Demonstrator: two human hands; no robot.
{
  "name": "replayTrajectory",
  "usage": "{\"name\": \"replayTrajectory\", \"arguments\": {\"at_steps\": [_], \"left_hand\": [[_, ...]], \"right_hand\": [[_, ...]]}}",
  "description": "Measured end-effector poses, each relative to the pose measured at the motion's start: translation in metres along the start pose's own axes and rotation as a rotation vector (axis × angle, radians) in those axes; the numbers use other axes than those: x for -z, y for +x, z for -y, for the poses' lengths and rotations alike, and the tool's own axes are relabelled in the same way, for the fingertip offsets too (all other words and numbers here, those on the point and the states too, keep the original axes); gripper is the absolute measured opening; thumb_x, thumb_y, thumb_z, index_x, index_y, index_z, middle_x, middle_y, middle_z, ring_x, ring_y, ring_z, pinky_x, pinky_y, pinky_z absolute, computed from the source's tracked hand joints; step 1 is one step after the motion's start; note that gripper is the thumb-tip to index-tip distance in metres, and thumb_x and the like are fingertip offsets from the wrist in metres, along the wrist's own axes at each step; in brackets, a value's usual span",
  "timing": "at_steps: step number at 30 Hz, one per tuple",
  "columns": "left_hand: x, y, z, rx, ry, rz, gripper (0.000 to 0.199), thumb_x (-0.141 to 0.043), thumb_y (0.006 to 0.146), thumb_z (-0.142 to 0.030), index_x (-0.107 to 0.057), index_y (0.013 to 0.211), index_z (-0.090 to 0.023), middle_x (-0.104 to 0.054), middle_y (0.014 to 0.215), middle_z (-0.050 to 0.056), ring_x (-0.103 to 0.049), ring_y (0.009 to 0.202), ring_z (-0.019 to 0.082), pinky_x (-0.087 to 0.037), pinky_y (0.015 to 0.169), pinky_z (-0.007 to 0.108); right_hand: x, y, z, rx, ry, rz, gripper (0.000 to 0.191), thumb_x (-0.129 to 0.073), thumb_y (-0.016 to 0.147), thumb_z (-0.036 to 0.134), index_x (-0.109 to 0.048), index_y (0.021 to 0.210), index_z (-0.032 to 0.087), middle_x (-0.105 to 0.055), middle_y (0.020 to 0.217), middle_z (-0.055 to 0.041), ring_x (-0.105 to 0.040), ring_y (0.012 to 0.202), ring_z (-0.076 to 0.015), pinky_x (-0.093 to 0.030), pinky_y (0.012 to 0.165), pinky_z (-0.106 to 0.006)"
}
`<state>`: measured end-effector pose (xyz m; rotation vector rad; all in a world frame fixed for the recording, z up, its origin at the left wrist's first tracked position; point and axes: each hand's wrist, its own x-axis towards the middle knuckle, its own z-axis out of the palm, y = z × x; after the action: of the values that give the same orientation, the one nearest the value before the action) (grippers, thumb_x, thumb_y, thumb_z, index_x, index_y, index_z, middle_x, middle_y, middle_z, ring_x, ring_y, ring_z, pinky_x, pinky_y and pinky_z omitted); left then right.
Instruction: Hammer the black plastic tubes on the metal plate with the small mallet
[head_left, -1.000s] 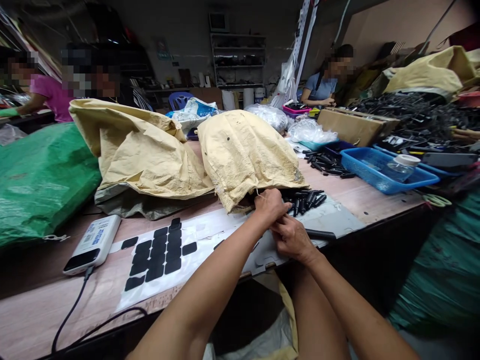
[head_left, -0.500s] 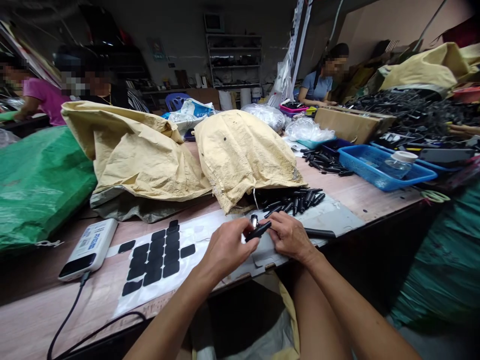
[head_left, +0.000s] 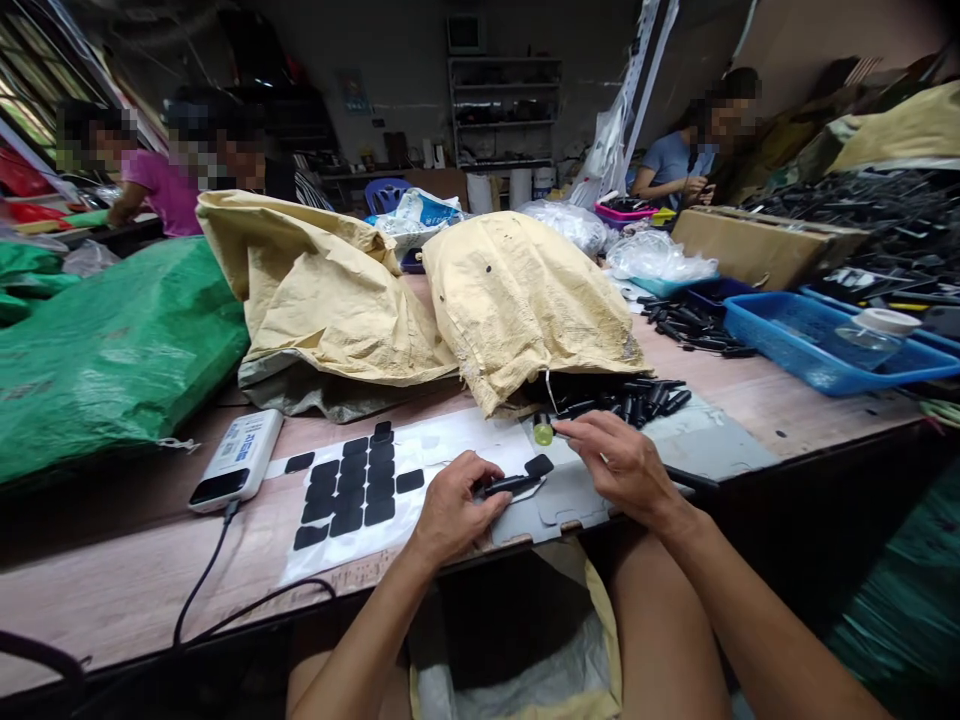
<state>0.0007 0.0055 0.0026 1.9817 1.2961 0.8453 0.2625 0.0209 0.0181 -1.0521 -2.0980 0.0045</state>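
Note:
My left hand point(head_left: 459, 505) is closed around a slim black rod-shaped part point(head_left: 511, 484), low over the table's front edge. A small black pad with rounded corners point(head_left: 538, 465) shows just beyond the rod, by a piece of white backing. My right hand point(head_left: 621, 462) has its fingers apart, and the index fingertip reaches the side of a small yellow-green cylinder with a dark top point(head_left: 543, 432). Left of my hands, a white sheet point(head_left: 442, 440) carries rows of black pads point(head_left: 352, 490). Behind my right hand lies a pile of black rod parts point(head_left: 637, 400).
Two cream sacks point(head_left: 525, 290) stand behind the work area, with a green sack point(head_left: 112, 350) at left. A white power bank point(head_left: 238, 460) trails a cable. At right are a blue tray point(head_left: 795, 350) holding a jar and a cardboard box point(head_left: 750, 245). Several people sit farther back.
My hands have moved apart: the left lower with the black rod, the right out to the yellow-green cylinder. A black pad now shows by the rod. The view has turned left.

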Motion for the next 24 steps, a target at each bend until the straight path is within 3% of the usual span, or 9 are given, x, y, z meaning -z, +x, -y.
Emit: {"name": "replayTrajectory", "arguments": {"at_steps": [3, 7, 24], "left_hand": [[0.0, -0.001, 0.003, -0.005, -0.013, -0.003, 0.014, -0.073, 0.08, -0.022, -0.073, 0.094, -0.022, -0.061, 0.087, 0.001, -0.057, 0.078, 0.017, -0.043, 0.072, 0.029], [-0.002, -0.002, 0.008, -0.012, -0.044, -0.024, 0.019, -0.073, 0.079, -0.021, -0.076, 0.098, -0.023, -0.059, 0.087, 0.001, -0.058, 0.083, 0.018, -0.044, 0.077, 0.029], [-0.003, 0.001, 0.007, 0.073, -0.094, -0.008, 0.01, -0.074, 0.073, -0.017, -0.067, 0.08, -0.02, -0.059, 0.086, -0.001, -0.057, 0.084, 0.017, -0.043, 0.073, 0.027]], "right_hand": [[0.007, 0.005, 0.023, -0.011, 0.157, -0.006, 0.04, -0.053, 0.095, 0.01, -0.062, 0.13, 0.027, -0.068, 0.108, -0.0053, -0.062, 0.099, -0.0181, -0.052, 0.088, -0.033], [0.001, 0.001, 0.043, -0.029, 0.233, 0.087, 0.039, -0.051, 0.096, 0.011, -0.061, 0.131, 0.027, -0.068, 0.104, -0.005, -0.063, 0.094, -0.0171, -0.053, 0.083, -0.031], [-0.003, 0.002, 0.065, -0.038, 0.238, 0.083, 0.039, -0.049, 0.097, 0.014, -0.062, 0.131, 0.029, -0.07, 0.103, -0.0065, -0.066, 0.094, -0.0196, -0.056, 0.083, -0.033]]}}
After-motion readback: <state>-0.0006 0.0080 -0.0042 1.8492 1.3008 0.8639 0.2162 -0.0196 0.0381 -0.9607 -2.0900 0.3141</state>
